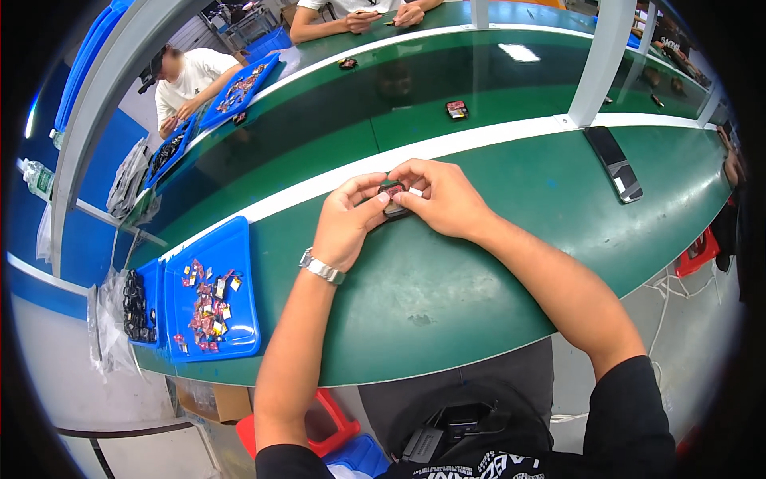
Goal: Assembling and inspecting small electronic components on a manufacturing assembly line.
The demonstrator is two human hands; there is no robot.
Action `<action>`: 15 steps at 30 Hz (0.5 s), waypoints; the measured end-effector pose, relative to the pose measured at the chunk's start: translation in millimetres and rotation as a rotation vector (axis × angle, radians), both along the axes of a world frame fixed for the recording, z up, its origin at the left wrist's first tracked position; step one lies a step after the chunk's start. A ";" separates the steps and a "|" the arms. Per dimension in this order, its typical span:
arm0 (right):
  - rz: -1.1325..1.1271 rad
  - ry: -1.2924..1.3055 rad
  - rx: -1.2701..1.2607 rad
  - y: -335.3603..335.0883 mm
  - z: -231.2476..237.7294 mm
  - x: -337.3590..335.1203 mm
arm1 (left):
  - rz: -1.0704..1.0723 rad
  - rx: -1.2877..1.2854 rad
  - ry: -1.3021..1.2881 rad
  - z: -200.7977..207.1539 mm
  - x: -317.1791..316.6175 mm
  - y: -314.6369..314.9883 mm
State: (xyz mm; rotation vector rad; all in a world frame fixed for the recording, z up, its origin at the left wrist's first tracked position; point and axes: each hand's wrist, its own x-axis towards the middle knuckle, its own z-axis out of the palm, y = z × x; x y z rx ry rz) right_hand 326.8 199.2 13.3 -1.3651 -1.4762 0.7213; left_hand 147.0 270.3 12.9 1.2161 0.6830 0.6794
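Observation:
Over the green worktable [399, 295], both hands hold one small black plastic case [396, 211] with a reddish circuit board inside. My left hand [345, 217], a metal watch on its wrist, grips the left side with thumb and fingers. My right hand [444, 199] closes on the right side, its thumb pressed on the case's face. The fingers hide part of the case. To the left is a blue tray [252, 319] with many small red circuit boards [209, 311] and whitish-yellow parts. Beside it, another blue tray holds black plastic cases [137, 307].
A phone [613, 163] lies at the right, near a grey post [602, 64]. Beyond a white rail [319, 190] runs a dark green belt [415, 96] carrying a small red-and-black unit [456, 110]. Across it, other people handle parts beside blue trays [237, 92]. Red stools stand below.

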 end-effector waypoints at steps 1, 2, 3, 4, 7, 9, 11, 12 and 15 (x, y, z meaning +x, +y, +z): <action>-0.017 -0.008 0.029 0.6 -3.2 1.9 | -0.079 -0.005 -0.020 0.5 -4.4 2.9; -0.017 -0.009 0.020 2.2 -4.2 3.8 | -0.079 -0.013 -0.022 -0.1 -5.4 4.9; -0.046 -0.048 0.052 3.2 -4.2 5.8 | -0.096 0.000 -0.004 0.0 -5.3 4.7; -0.074 -0.087 0.084 4.0 -3.7 7.2 | -0.113 0.014 0.013 0.2 -4.7 4.5; -0.045 -0.172 0.164 5.6 -1.6 6.4 | -0.072 0.016 0.020 5.5 -0.4 0.1; -0.009 -0.230 0.266 8.6 -5.5 4.4 | -0.042 0.035 0.025 4.9 1.3 -0.2; -0.023 -0.280 0.290 7.5 -6.9 3.6 | -0.030 0.031 0.036 5.2 3.7 -1.4; -0.036 -0.326 0.324 8.0 -7.2 2.5 | -0.015 0.034 0.050 5.3 3.7 -1.6; -0.039 -0.436 0.382 7.5 -8.5 3.6 | 0.039 0.044 0.059 2.3 4.1 -3.9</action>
